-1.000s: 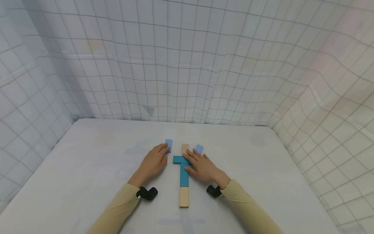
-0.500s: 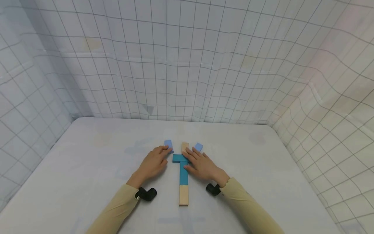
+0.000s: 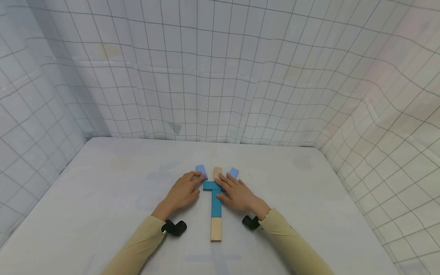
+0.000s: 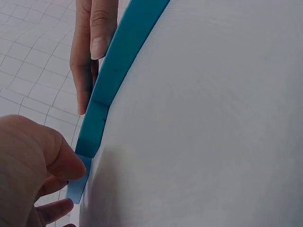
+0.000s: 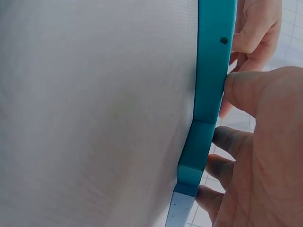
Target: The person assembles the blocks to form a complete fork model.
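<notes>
Fingertips of my left hand touch a light blue block, which lies slanted with its near end right at the left end of a teal crosspiece block. The left thumb stays apart from that block in the head view. My right hand lies spread over the crosspiece's right part, its fingertips reaching a wooden block and its thumb on a long teal block. The two teal blocks form a T. Another light blue block slants beyond the right fingers, partly hidden.
A second wooden block continues the line at the near end of the long teal block. All lie flat on a white table. Grid-patterned sheets rise behind and at both sides. A black wrist camera sits below the left wrist.
The left fingers have shifted the left light blue block to the right and turned it, its near end now against the crosspiece's end. The right hand has stayed in place.
</notes>
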Demonstrator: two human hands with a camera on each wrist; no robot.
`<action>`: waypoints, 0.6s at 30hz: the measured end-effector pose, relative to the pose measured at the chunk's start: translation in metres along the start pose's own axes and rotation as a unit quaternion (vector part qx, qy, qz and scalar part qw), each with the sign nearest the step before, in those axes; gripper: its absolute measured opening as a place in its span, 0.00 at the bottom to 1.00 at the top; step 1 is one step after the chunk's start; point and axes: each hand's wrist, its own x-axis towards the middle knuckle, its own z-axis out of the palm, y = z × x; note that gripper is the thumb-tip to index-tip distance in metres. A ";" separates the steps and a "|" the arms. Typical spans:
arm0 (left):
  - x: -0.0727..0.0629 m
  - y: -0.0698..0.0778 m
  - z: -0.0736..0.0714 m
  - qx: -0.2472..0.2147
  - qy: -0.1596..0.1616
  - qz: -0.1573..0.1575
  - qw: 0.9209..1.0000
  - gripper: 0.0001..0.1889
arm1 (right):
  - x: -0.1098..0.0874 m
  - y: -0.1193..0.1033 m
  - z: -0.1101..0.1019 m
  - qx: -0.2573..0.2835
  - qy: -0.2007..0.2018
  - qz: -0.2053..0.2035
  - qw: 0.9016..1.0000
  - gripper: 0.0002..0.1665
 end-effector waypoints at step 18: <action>-0.001 0.005 0.002 0.022 -0.003 0.014 1.000 0.26 | 0.000 0.001 0.001 0.002 0.000 0.002 1.000 0.35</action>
